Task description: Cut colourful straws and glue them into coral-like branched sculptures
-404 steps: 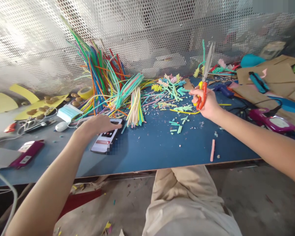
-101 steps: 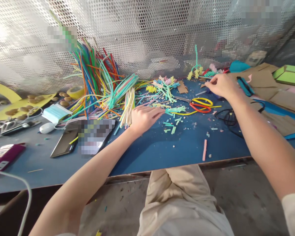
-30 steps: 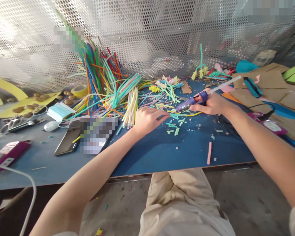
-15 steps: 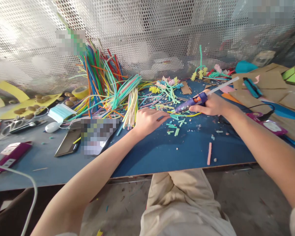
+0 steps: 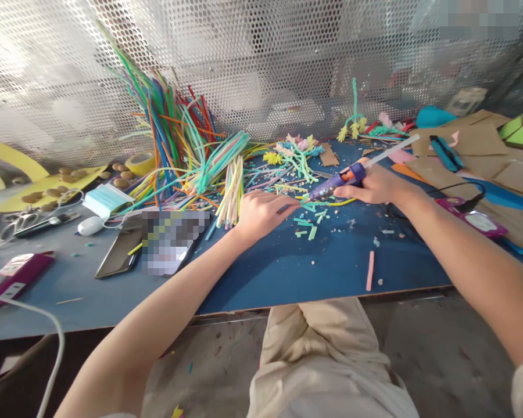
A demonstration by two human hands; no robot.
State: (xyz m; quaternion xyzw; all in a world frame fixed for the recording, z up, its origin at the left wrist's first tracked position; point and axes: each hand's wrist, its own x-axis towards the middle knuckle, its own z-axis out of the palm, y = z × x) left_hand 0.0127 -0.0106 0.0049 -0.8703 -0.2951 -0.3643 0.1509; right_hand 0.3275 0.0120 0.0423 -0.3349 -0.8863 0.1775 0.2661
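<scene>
My right hand is closed around a purple glue gun, its nozzle pointing left and down. A whitish glue stick juts from the gun's rear. Just left of the nozzle, my left hand has its fingers pinched together near the tip. What sits in that pinch is too small to make out. Short cut green pipe cleaner pieces lie below the nozzle, and a yellow pipe cleaner runs under the gun. Beside my left hand lies a bundle of pale pipe cleaners.
A tall heap of coloured pipe cleaners leans against the perforated metal screen. Phones, a face mask and scissors lie left. Cardboard and a purple device with a cord lie right.
Both hands and the glue gun hold nearly the same place over the table. The whole view has shifted very slightly.
</scene>
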